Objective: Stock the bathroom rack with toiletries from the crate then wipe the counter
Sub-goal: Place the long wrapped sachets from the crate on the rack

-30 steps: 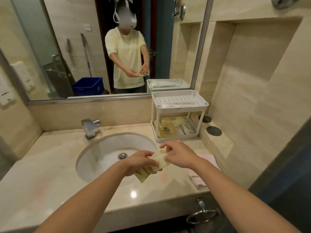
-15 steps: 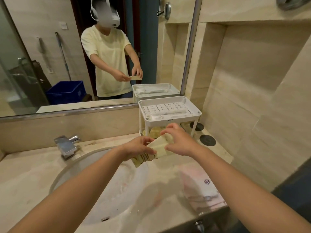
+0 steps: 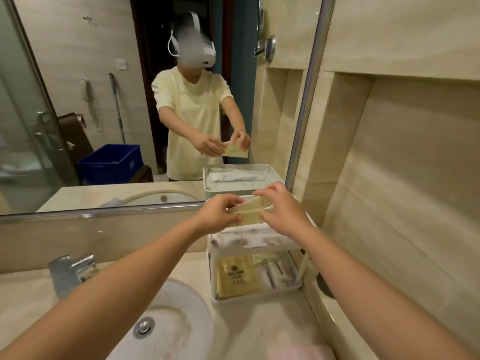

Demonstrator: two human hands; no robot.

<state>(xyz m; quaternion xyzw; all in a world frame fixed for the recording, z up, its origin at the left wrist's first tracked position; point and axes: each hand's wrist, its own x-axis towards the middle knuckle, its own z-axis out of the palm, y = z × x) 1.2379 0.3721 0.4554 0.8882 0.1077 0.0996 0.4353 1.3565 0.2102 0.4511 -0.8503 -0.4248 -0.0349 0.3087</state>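
One left hand [image 3: 218,213] and one right hand [image 3: 283,211]; at least two pale flat packets [image 3: 248,217] between them. One white rack [image 3: 259,242] with two tiers. One gold sachet [image 3: 237,279]; the white wrapped items [image 3: 275,276] beside it are too blurred to count. One basin [image 3: 181,307], one tap [image 3: 68,271], one blue crate [image 3: 110,163] seen in the mirror.

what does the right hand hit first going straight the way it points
Likely the mirror: the right hand, pinching packets, points forward over the rack top. Depth is unclear; the left hand sits close beside that line.
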